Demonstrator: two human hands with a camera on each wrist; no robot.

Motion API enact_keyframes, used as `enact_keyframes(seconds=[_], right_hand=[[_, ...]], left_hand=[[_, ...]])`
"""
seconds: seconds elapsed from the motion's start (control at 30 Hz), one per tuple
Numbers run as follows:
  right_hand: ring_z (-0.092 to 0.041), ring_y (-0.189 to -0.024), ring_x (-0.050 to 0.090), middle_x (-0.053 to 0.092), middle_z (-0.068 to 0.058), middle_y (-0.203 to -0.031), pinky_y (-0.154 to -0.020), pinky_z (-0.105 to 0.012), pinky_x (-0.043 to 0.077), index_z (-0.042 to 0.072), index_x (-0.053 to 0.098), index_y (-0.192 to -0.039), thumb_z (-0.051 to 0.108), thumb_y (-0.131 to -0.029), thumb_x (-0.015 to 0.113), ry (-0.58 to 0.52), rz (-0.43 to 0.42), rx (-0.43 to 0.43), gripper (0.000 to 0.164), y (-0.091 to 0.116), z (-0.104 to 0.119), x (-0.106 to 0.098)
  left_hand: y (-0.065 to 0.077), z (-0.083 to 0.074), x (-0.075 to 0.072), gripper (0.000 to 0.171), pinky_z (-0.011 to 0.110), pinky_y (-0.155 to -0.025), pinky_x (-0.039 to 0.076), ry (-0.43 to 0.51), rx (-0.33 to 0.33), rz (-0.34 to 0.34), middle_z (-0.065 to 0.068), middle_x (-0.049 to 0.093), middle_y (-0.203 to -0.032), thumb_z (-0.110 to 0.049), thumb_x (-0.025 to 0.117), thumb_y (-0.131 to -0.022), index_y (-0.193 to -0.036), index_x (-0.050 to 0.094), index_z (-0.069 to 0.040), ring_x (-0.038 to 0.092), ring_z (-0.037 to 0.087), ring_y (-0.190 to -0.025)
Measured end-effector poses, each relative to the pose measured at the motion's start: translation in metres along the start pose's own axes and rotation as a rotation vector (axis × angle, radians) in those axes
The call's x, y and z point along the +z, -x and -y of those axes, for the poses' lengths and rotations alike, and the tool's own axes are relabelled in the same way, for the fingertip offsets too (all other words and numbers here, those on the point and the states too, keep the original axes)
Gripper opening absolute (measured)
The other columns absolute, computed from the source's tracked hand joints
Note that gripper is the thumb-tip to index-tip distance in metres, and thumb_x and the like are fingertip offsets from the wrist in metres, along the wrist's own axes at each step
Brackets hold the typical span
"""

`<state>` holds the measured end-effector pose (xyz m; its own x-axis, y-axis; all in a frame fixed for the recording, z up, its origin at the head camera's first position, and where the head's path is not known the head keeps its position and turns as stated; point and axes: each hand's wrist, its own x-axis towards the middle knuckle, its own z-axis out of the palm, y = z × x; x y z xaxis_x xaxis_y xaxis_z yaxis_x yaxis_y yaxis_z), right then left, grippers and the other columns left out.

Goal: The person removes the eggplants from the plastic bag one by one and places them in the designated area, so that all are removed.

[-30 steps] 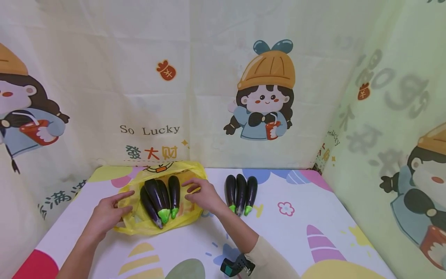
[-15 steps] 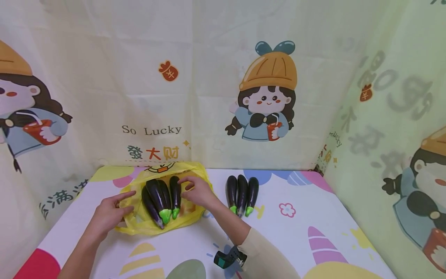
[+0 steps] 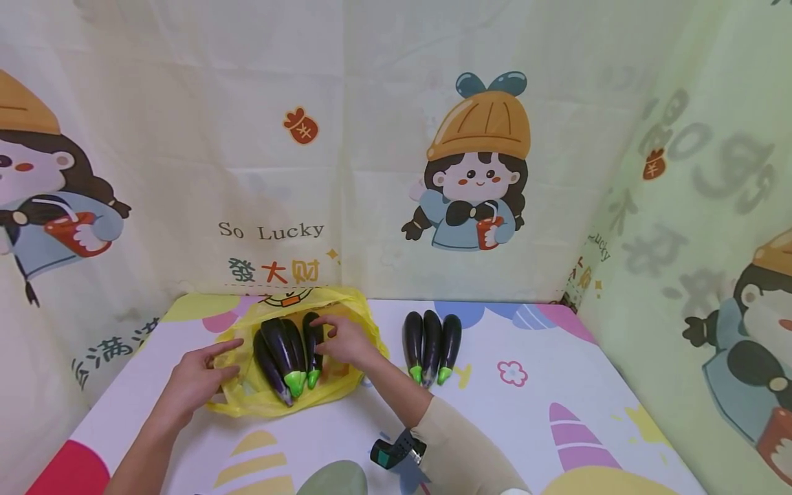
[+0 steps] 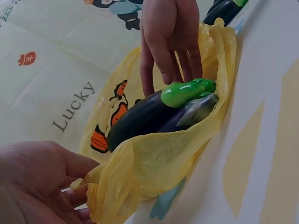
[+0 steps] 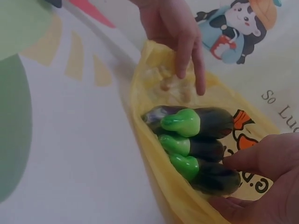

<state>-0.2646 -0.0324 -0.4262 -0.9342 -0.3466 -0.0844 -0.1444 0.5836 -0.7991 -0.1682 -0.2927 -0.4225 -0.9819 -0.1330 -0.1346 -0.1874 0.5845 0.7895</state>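
A yellow plastic bag (image 3: 334,395) lies with its mouth spread toward me at the left of the table. Several dark purple eggplants (image 3: 278,350) with green caps lie side by side in it. My left hand (image 3: 198,378) holds the bag's left edge, some fingers inside and others showing through the thin film in the right wrist view. My right hand (image 3: 346,340) reaches in from the right. Its thumb and fingers lie on both sides of the rightmost eggplant (image 5: 215,178), gripping it near the blunt end. In the left wrist view, nearer eggplants (image 4: 149,109) partly hide those fingertips.
Three more eggplants (image 3: 431,347) lie in a row on the table, right of the bag. A printed cloth (image 3: 482,433) covers the table. Patterned curtains (image 3: 371,137) stand close behind the bag and along both sides.
My right hand has moved left from beside the rightmost eggplant in the bag onto it, and its fingers have closed around it. The left hand stays at the bag's edge.
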Motion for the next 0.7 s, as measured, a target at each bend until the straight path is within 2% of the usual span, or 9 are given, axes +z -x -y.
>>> enact_keyframes(seconds=[0.27, 0.43, 0.7], right_hand=[[-0.018, -0.09, 0.055, 0.065, -0.007, -0.111, -0.068, -0.028, 0.047, 0.026, 0.072, -0.132, 0.016, -0.088, 0.083, 0.034, 0.002, -0.013, 0.046, -0.004, 0.0, 0.006], [-0.018, -0.086, 0.056, 0.066, -0.007, -0.108, -0.064, -0.028, 0.047, 0.024, 0.072, -0.132, 0.018, -0.087, 0.084, 0.028, 0.009, -0.024, 0.047, -0.005, 0.0, 0.009], [-0.014, -0.087, 0.057, 0.068, -0.003, -0.106, -0.068, -0.025, 0.049, 0.024, 0.073, -0.126, 0.017, -0.084, 0.087, 0.043, -0.014, -0.066, 0.045, -0.01, -0.002, 0.015]], left_hand=[[0.001, -0.001, 0.0, 0.06, 0.028, -0.062, 0.044, 0.008, -0.011, 0.001, 0.026, 0.045, -0.127, -0.016, 0.064, -0.099, -0.156, 0.046, -0.004, 0.046, 0.028, -0.096], [0.001, -0.001, 0.001, 0.06, 0.029, -0.061, 0.044, 0.006, -0.011, -0.002, 0.023, 0.046, -0.121, -0.015, 0.064, -0.099, -0.155, 0.047, -0.004, 0.046, 0.025, -0.09], [0.002, -0.002, 0.001, 0.06, 0.028, -0.059, 0.043, 0.012, -0.013, -0.005, 0.017, 0.047, -0.106, -0.015, 0.065, -0.099, -0.155, 0.047, -0.003, 0.044, 0.023, -0.085]])
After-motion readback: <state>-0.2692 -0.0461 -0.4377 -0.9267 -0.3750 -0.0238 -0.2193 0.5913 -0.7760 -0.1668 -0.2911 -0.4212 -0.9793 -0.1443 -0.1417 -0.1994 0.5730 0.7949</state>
